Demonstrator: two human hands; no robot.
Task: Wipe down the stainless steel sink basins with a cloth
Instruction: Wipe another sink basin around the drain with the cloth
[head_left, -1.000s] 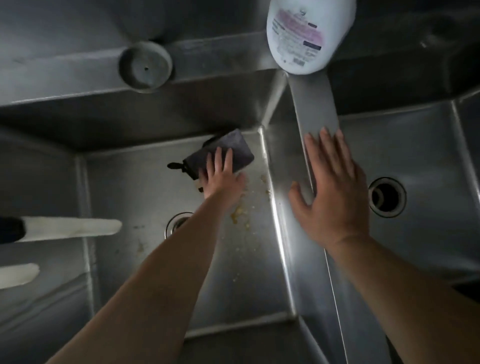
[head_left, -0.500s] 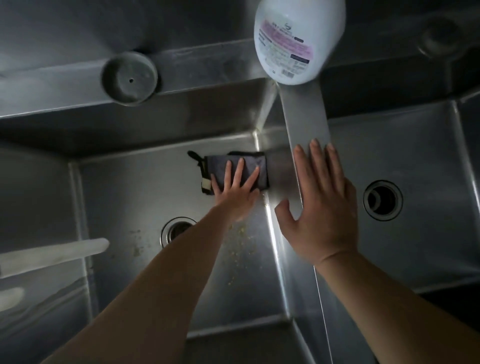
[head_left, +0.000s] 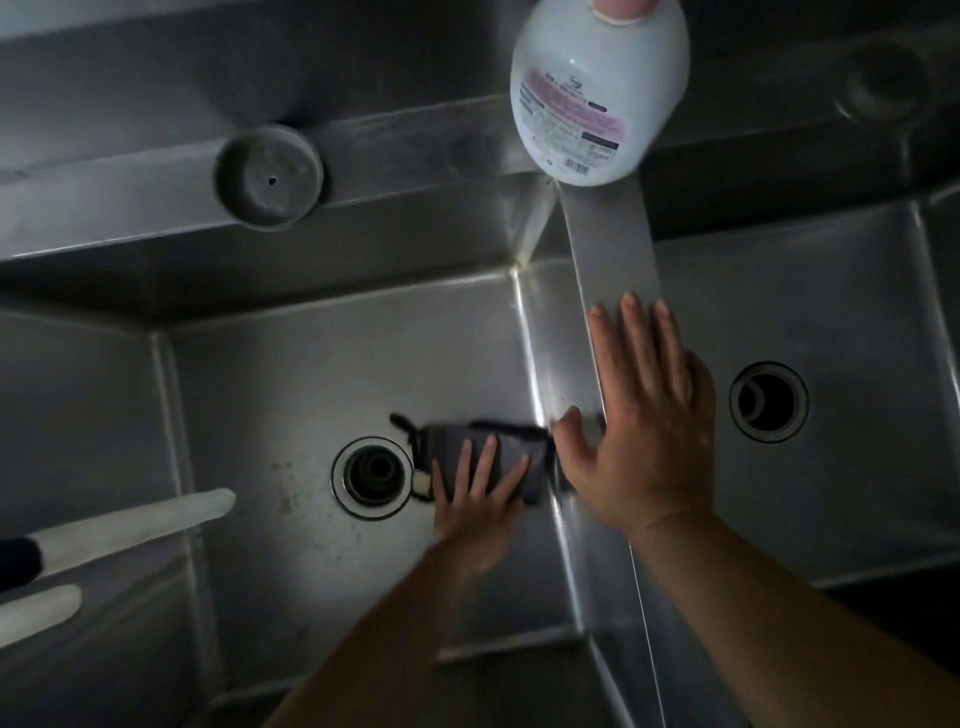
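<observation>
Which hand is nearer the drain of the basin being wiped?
Left. The left hand presses the cloth flat just beside that drain; the right hand rests on the divider between the basins, farther off.

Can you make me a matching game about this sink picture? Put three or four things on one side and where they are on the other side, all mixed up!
Things:
1. cloth
2. white bottle
3. right hand
4. round grey stopper

Places:
A. on the back ledge, behind the left basin
B. flat on the strip between the two basins
C. on the floor of the left basin, beside the drain, under the left hand
D. at the far end of the strip between the basins

Pairs: 1-C, 2-D, 3-B, 4-A
</observation>
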